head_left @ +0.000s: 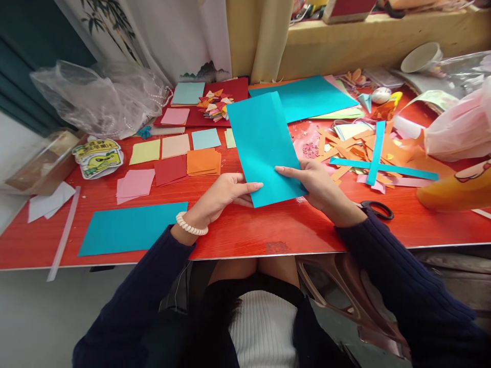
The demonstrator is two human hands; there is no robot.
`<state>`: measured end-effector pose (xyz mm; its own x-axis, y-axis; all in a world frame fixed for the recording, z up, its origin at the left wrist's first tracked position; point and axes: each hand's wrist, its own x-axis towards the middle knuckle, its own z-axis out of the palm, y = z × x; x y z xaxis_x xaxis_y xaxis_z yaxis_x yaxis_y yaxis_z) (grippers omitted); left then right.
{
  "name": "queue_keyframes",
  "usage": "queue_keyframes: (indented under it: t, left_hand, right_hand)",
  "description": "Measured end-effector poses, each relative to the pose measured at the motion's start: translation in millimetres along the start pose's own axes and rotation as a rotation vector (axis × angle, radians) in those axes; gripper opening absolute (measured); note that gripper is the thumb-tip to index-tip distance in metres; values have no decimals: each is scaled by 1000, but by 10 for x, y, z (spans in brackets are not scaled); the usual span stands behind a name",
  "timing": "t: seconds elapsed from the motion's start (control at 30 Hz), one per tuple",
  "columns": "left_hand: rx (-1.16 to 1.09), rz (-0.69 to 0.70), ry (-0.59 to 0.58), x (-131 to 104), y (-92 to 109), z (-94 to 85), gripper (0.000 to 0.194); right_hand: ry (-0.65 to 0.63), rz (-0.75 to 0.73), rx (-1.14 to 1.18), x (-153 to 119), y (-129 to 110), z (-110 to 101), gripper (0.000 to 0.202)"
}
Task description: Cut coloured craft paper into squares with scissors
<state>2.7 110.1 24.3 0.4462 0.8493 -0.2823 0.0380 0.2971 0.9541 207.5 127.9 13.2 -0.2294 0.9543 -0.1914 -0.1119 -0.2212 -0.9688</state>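
A blue paper rectangle (pixel 264 145) is held up at a slight tilt above the red table (pixel 230 230). My left hand (pixel 228 194) pinches its lower left edge, thumb on top and fingers behind. At its lower right edge my right hand (pixel 316 184) grips it the same way. A second blue strip (pixel 130 227) lies flat at the front left, near my left forearm. Behind the held paper rests a larger blue sheet (pixel 318 97) on other coloured sheets. Two narrow blue strips (pixel 378 153) cross each other to the right.
Small square paper stacks (pixel 203 162) lie left of centre. Orange scraps (pixel 347 148) and black-handled scissors (pixel 378 209) are on the right. A plastic bag (pixel 103 97), a clear ruler (pixel 65 232) and a box (pixel 42 163) stand or lie left. A white bowl (pixel 422 57) sits back right.
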Motion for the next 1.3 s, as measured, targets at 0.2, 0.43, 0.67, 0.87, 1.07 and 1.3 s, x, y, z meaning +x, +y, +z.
queue_keyframes:
  t: [0.2,0.43,0.67,0.87,1.07,1.3]
  left_hand:
    - [36,45,73,-1,-4,23,29]
    - [58,98,149,-6,9,28,31]
    - [60,80,170,5,-9,20,34]
    - [40,87,162,12,-12,19,36]
    - [-43,170,271,20,2,39,37]
    - [-89,288,380,41,-20,-16,34]
  right_hand:
    - [-17,-14,27,-13,-21,12,33]
    - [-94,-53,-20,-21,-38,-11,29]
    - [-120,-87,-35,-13,-34,-30,35]
    - [-145,-120,-7,-26,-31,-29,32]
    - [-187,-88,-28,-46,-40,-5,37]
    - [-248,-11,-62,-61,-38,-4,36]
